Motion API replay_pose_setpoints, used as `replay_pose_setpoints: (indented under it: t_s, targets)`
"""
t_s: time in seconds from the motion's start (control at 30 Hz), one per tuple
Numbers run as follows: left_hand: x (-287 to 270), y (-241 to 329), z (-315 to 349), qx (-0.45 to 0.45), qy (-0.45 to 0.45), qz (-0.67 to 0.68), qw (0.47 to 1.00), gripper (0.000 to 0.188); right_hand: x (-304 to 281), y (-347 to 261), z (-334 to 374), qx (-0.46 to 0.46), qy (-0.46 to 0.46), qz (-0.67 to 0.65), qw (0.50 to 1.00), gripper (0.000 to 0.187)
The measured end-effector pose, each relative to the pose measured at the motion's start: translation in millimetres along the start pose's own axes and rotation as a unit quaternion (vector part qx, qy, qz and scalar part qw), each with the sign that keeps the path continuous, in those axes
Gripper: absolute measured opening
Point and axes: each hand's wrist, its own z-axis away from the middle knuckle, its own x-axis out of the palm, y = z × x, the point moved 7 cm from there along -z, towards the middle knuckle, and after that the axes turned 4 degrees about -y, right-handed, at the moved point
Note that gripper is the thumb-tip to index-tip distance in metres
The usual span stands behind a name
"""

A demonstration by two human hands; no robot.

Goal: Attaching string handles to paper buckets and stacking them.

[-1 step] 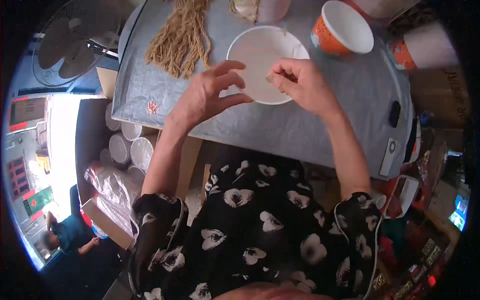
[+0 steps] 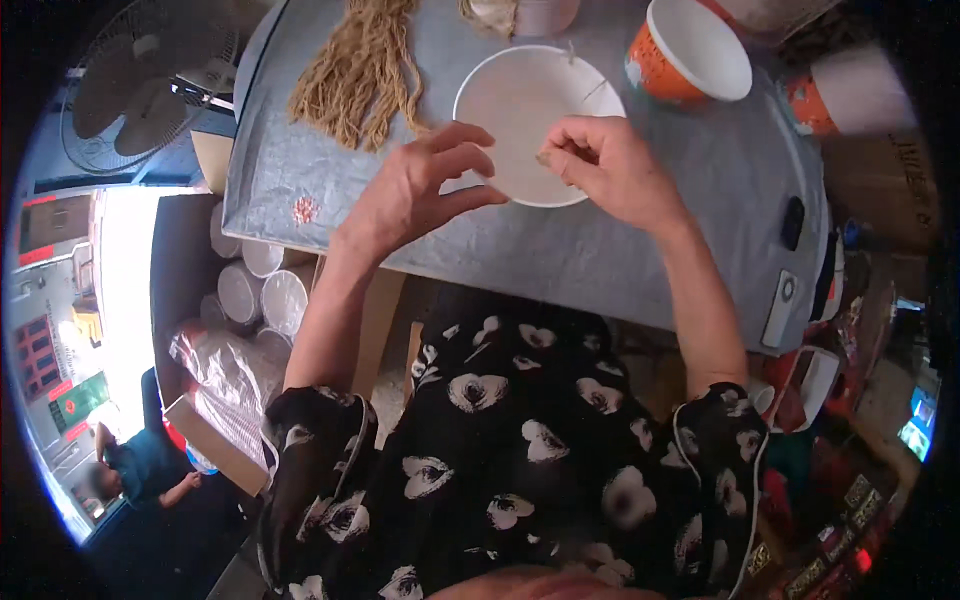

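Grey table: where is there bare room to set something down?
Between the right hand and the black handheld device; also between the white bowl and the near edge of the grey table. The far side is crowded: tan yarn, white bowl, orange-and-white tub.

The bowl sits on the table, the left hand at its left side, the right hand over its right. Yarn lies left of the bowl, with small bits nearer the person. A tub stands to the bowl's right. Left of the table is a fan.
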Motion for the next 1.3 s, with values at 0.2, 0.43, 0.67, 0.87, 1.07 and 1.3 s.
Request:
replay_pose_setpoints:
  t_s: [0.2,0.43,0.67,0.87,1.07,1.3]
  targets:
    - [18,3,38,-0.009,0.023,0.023,0.999,0.016,20,-6,16,0.05,-0.049,0.073,0.995,0.01]
    - [27,-1,59,-0.048,0.048,0.031,0.997,0.016,43,-16,13,-0.001,-0.068,0.147,0.987,0.01]
    - [27,7,55,-0.026,0.063,0.018,0.998,0.018,39,-11,7,0.037,-0.101,0.173,0.979,0.012]
    - [28,7,52,-0.015,0.063,0.026,0.998,0.018,37,-9,7,0.05,-0.107,0.169,0.978,0.012]
    - [27,7,51,-0.02,0.06,0.033,0.997,0.019,36,-6,5,0.053,-0.113,0.167,0.978,0.012]
    - [25,9,48,-0.01,0.058,0.038,0.998,0.019,36,-5,5,0.058,-0.117,0.174,0.976,0.011]
